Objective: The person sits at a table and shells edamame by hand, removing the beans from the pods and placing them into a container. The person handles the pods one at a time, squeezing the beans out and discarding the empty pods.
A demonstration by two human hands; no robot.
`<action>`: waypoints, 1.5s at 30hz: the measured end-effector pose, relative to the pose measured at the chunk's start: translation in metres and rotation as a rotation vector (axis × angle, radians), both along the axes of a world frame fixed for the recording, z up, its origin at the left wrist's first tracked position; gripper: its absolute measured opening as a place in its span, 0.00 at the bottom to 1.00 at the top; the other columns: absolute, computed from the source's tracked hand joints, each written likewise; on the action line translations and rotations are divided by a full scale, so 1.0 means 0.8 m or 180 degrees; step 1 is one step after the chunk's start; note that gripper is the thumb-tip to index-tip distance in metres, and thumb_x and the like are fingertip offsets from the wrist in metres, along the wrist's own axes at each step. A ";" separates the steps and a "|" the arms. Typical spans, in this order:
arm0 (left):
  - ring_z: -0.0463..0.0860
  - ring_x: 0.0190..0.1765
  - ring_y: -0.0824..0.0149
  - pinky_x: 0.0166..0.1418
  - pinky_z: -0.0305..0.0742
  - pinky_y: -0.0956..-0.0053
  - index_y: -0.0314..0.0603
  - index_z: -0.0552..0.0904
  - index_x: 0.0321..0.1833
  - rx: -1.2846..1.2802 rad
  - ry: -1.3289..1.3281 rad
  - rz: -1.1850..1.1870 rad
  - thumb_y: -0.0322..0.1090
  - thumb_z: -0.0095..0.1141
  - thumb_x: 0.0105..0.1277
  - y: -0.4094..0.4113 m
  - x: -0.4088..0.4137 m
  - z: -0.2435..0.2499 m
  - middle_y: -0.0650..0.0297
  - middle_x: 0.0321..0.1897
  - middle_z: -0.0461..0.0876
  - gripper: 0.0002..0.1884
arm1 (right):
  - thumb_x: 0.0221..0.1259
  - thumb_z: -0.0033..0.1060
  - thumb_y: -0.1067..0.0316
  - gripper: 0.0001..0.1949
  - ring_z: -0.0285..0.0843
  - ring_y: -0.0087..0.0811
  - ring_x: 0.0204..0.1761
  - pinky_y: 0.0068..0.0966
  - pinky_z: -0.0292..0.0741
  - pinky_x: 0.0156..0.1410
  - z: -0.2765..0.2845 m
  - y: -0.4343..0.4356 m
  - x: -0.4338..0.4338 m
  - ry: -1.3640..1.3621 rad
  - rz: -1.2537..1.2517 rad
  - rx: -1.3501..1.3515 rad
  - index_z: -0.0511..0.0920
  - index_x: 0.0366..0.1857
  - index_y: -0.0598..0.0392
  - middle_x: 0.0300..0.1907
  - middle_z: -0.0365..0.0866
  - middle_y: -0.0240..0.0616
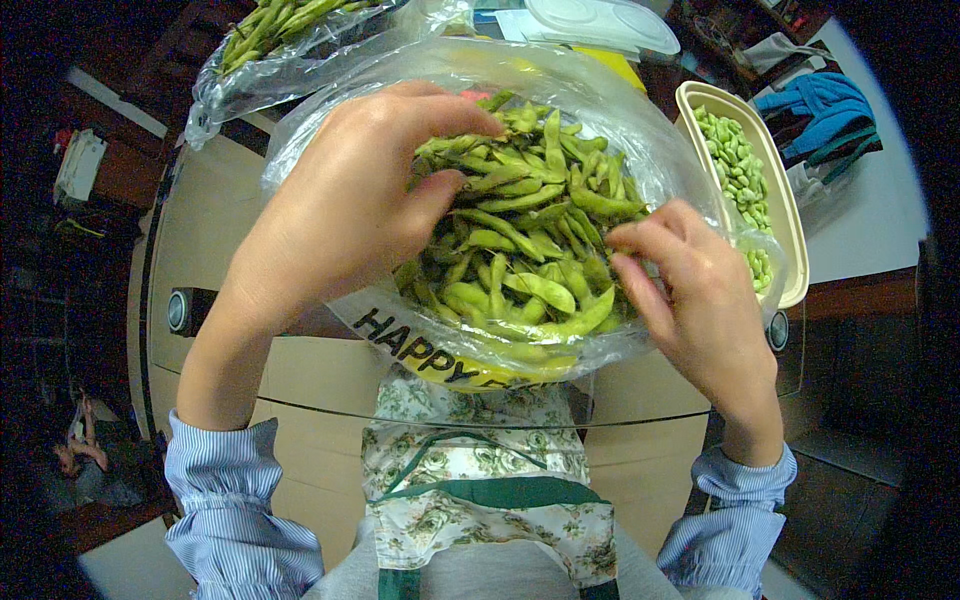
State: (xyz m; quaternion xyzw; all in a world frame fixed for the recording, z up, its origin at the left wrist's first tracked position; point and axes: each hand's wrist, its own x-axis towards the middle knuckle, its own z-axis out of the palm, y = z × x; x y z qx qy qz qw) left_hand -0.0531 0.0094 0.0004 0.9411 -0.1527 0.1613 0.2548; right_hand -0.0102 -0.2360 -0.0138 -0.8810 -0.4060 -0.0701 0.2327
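A clear plastic bag (660,139) lies spread wide, heaped with green soybean pods (525,232). From the left, my left hand (375,161) reaches over the heap, thumb and forefinger spaced around some pods; whether it grips any is unclear. My right hand (682,277) is at the heap's right edge, thumb and forefinger near each other at the pods. What lies between those fingertips is too blurred to tell. Right of the bag stands a cream oblong tub (791,247) with shelled green beans (739,172) inside. The bag's edge overlaps the tub's near end.
Beneath everything is a glass-topped table (210,202). At the back left, another plastic bag (262,97) holds long green pods (281,30). A translucent plastic lid (607,22) lies at the back. Blue cloth (817,112) rests far right. A person (90,450) is low in the left background.
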 end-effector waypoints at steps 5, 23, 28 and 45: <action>0.75 0.39 0.58 0.45 0.72 0.68 0.39 0.84 0.32 0.0150 -0.0141 -0.0279 0.20 0.60 0.49 -0.016 -0.007 -0.008 0.59 0.32 0.77 0.08 | 0.52 0.64 0.68 0.07 0.77 0.42 0.29 0.33 0.75 0.33 0.002 0.000 -0.012 0.0309 0.0257 0.0133 0.78 0.33 0.56 0.31 0.74 0.40; 0.73 0.41 0.56 0.44 0.71 0.65 0.36 0.79 0.27 0.0433 -0.0266 -0.0083 0.29 0.67 0.47 -0.022 -0.018 -0.020 0.59 0.33 0.75 0.09 | 0.52 0.65 0.68 0.09 0.78 0.43 0.30 0.33 0.74 0.33 0.000 0.007 -0.007 0.0204 0.0300 0.0271 0.76 0.33 0.58 0.30 0.76 0.42; 0.74 0.38 0.57 0.43 0.71 0.67 0.35 0.80 0.28 0.0412 -0.0042 -0.0087 0.28 0.65 0.49 -0.025 -0.021 -0.017 0.59 0.30 0.77 0.07 | 0.54 0.63 0.70 0.07 0.75 0.33 0.25 0.26 0.70 0.29 -0.001 0.011 -0.008 0.0365 0.0199 0.0596 0.76 0.31 0.60 0.25 0.75 0.40; 0.78 0.42 0.67 0.49 0.73 0.76 0.30 0.76 0.40 -0.1990 -0.0398 -0.0329 0.16 0.60 0.55 -0.052 -0.031 -0.020 0.56 0.39 0.78 0.11 | 0.68 0.47 0.55 0.14 0.48 0.12 0.18 0.12 0.48 0.19 0.001 0.030 0.003 0.6003 0.0604 0.2692 0.73 0.34 0.56 0.20 0.60 0.22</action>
